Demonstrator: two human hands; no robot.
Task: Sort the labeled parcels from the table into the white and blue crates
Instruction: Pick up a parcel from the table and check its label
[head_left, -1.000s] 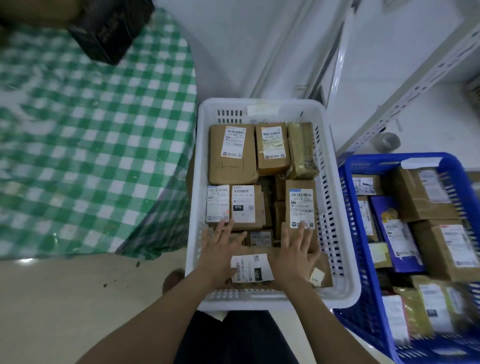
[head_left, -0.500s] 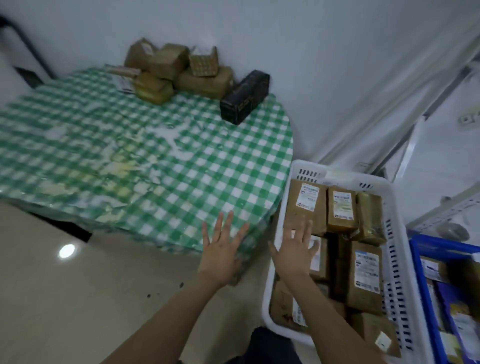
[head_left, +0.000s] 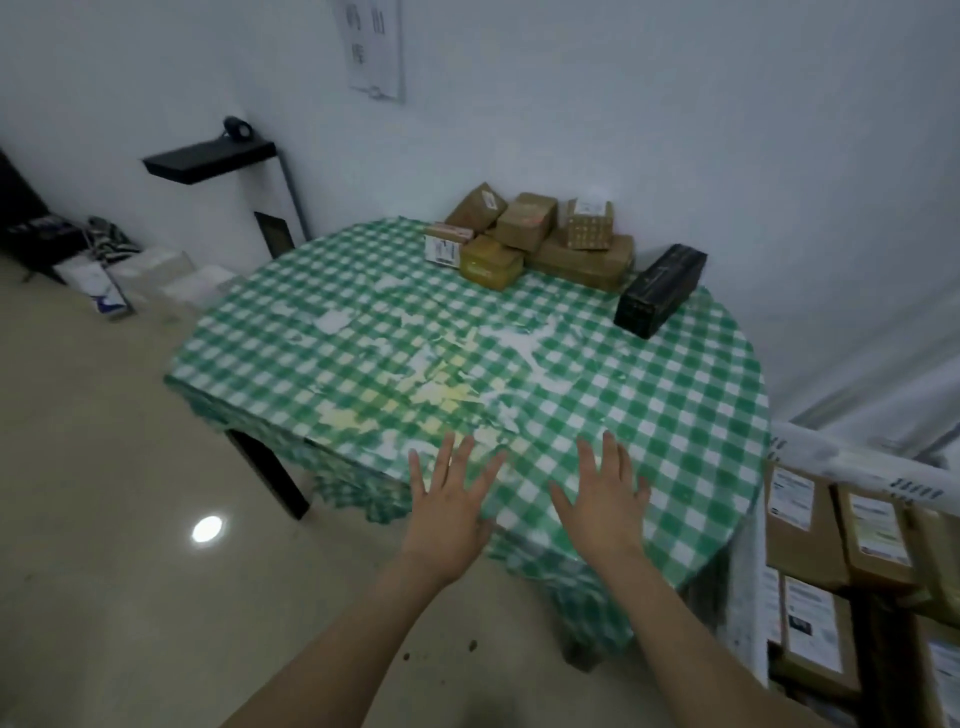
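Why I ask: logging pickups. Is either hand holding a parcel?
No, the left hand and right hand are both open and empty, far from the parcels at the table's back.

A pile of brown cardboard parcels (head_left: 540, 244) sits at the far edge of the green-checked table (head_left: 649, 415), against the wall. Some are stacked on others, and a few show white labels. A long black box (head_left: 660, 291) lies just right of the pile. At the near right, the white crate (head_left: 852, 462) holds brown packed parcels (head_left: 802, 525), white labels facing up.
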